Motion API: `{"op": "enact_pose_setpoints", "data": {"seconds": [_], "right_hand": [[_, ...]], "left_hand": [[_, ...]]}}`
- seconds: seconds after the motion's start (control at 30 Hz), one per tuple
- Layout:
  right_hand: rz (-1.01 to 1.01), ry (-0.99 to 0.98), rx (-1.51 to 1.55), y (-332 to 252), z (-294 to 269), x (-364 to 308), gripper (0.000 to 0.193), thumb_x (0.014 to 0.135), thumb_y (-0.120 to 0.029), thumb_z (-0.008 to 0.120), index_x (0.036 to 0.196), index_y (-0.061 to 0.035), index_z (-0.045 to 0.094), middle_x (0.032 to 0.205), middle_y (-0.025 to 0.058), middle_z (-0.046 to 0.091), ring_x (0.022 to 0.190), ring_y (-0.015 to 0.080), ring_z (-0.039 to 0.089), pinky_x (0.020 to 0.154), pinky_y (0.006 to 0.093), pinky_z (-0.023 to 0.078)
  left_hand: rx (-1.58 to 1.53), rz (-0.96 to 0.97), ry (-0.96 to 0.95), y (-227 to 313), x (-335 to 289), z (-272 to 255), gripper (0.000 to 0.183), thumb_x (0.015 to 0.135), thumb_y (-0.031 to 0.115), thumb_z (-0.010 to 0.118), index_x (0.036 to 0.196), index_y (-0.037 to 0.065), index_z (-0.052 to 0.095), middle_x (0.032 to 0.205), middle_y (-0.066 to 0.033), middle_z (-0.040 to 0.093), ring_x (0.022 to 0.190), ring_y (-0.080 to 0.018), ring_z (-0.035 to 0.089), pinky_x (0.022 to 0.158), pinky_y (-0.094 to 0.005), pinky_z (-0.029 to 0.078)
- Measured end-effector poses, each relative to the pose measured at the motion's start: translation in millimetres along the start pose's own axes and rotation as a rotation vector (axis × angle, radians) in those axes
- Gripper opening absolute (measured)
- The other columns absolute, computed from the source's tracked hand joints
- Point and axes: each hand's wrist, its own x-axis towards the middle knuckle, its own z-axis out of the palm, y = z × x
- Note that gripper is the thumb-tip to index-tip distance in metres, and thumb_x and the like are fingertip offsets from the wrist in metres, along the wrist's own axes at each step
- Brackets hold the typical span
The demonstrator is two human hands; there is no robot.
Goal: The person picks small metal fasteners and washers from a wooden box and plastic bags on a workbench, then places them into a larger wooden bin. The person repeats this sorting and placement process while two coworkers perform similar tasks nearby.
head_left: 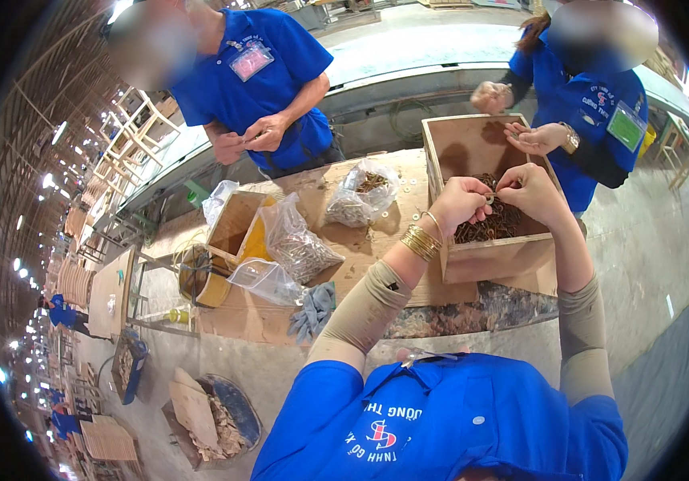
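Note:
My left hand point(463, 204) and my right hand point(530, 191) meet over an open wooden box point(493, 261). Both are closed, their fingertips pinching a small thin bolt between them, with what looks like a pale washer at the left fingertips. Fingers partly cover these pieces. Below, a heap of brown metal bolts point(482, 231) lies in the box. Across it, a co-worker's open hand point(538, 138) reaches over the far right rim, while that person's other hand point(491, 97) is raised beside the box.
Left of the box, a plastic bag of brown and silvery hardware point(364, 194) and another bag of silvery pieces point(300, 244) rest on the plywood tabletop point(392, 264). Grey gloves point(312, 311) lie at the near edge. A smaller wooden box point(236, 224) stands farther left, near another co-worker point(260, 96).

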Motion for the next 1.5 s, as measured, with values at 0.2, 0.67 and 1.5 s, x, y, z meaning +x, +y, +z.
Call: {"op": "enact_pose_setpoints", "data": {"seconds": [0.2,0.67,1.5], "right_hand": [[-0.072,-0.029,-0.116,-5.5,0.5,3.9,0.014,0.061,-0.008,0.057,0.066,0.004,0.061,0.057,0.0104,0.057,0.054,0.0121,0.054,0.052,0.0248,0.041],[0.027,-0.152,0.244,1.9,4.8,9.0,0.013,0.065,-0.007,0.063,0.069,0.005,0.061,0.062,0.0079,0.059,0.059,0.0108,0.054,0.053,0.0251,0.041],[0.316,-0.016,0.925,23.8,19.4,-17.9,0.009,0.076,-0.006,0.055,0.085,-0.0026,0.055,0.065,0.0014,0.056,0.042,0.0021,0.041,0.035,0.0142,0.027]], "left_hand": [[-0.003,0.018,0.025,2.4,-3.7,-0.6,0.016,0.075,-0.001,0.048,0.09,-0.003,0.055,0.068,-0.0086,0.06,0.051,-0.0081,0.053,0.042,-0.0189,0.041],[-0.02,-0.025,0.024,12.1,-2.6,2.1,0.01,0.075,0.0,0.051,0.082,0.0,0.058,0.066,-0.0084,0.061,0.046,-0.0079,0.051,0.037,-0.0185,0.038],[-0.072,-0.04,-0.111,7.1,-4.5,0.6,0.01,0.082,0.007,0.05,0.083,0.0,0.057,0.062,-0.0045,0.056,0.046,-0.0062,0.047,0.037,-0.0174,0.033]]}}
